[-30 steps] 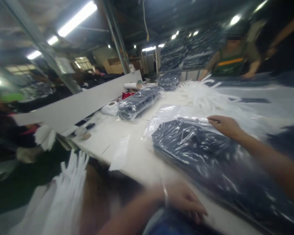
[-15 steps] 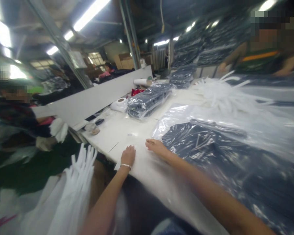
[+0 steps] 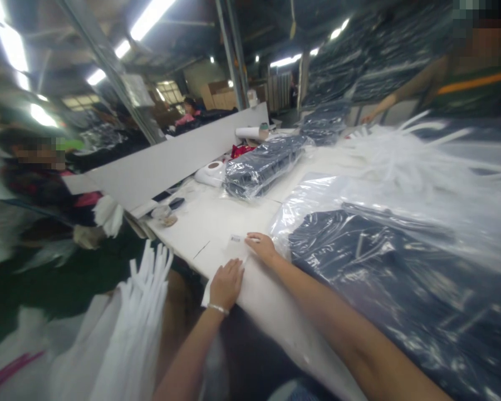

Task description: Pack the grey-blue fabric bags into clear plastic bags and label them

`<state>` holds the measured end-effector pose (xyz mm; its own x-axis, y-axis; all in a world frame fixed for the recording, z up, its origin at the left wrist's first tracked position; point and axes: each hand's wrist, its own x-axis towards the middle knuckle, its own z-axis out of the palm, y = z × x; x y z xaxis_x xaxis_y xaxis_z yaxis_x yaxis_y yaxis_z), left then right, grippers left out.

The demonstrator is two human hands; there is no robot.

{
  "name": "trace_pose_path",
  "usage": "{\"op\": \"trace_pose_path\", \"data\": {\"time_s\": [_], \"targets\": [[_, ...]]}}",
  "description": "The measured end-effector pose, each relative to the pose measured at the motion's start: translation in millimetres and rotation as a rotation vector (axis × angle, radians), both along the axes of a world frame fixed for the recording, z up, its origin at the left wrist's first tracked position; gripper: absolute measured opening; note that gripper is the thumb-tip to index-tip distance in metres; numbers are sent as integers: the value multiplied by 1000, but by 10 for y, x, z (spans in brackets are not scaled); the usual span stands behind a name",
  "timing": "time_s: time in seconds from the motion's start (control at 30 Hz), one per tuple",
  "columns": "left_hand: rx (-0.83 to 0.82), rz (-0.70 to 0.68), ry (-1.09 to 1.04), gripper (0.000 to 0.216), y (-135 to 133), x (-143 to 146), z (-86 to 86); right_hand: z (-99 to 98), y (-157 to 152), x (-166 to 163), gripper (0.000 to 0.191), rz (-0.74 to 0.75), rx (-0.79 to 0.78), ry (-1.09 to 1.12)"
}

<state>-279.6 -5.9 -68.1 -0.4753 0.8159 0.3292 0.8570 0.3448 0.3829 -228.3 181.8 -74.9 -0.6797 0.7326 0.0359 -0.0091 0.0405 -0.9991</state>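
Observation:
My left hand [image 3: 227,284], with a thin bracelet at the wrist, lies flat on the near edge of the white table [image 3: 217,214], its fingers stretched out. A bit of white sheet [image 3: 206,294] shows beside that hand. Farther in, my right hand [image 3: 262,248] rests low over the tabletop, fingers stretched forward with a small gap between them. Just past its fingertips lies a small printed label [image 3: 235,238] on a pale patch that blends into the table. Close to my right forearm is a dark garment in a clear plastic bag [image 3: 359,250].
A bagged dark bundle [image 3: 267,167], a white roll [image 3: 212,170] and a red packet [image 3: 242,150] stand farther back. White strips [image 3: 144,295] stick up at left; more white strips [image 3: 413,150] lie at right. Co-workers are at left [image 3: 33,184] and right [image 3: 476,83].
The view has shifted slightly left. My left hand has slid nearer the table edge; my right fingers now reach the printed label, which shows more clearly. The right-hand co-worker's arm has stretched out.

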Motion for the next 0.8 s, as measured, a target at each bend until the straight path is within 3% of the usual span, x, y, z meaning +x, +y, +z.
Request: {"op": "trace_pose_path", "data": {"time_s": [0.17,0.3,0.53,0.8], "targets": [[346,125,-118,28,39,46,542,159,-137,198,29,-21,-39,124],[382,94,-190,26,188,98,824,322,-382,358,32,-4,-120,208],[379,60,-229,21,278,139,844,475,-643,506,29,8,-233,307],[357,47,-349,19,224,115,894,537,-661,663,25,-3,-160,319]]}}
